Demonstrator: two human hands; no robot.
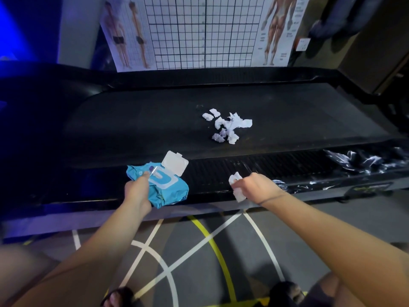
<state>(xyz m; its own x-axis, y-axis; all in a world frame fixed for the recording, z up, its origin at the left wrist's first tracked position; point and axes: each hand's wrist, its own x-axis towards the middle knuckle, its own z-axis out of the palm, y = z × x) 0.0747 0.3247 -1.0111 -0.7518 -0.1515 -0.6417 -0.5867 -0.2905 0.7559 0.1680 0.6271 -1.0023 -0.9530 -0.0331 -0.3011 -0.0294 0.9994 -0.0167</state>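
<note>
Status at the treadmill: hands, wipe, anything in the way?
Left hand on wipes pack, lid open, grip unclear. Right hand grips wipe on side rail. Used wipes heaped on belt.

The room is dim, a saturated blue glow from the upper left tinting that end of the black treadmill belt, while the wall chart behind is the brightest area. Pale things burn out against the dark: the tissue scraps and the wipe in the right hand lose detail, the wipes pack in the left hand stays clearly blue, and crinkled black plastic at the right throws sharp glints. Wide-angle distortion bows the treadmill's edges and the floor lines, and the forearms near the bottom corners look stretched and soft.
</note>
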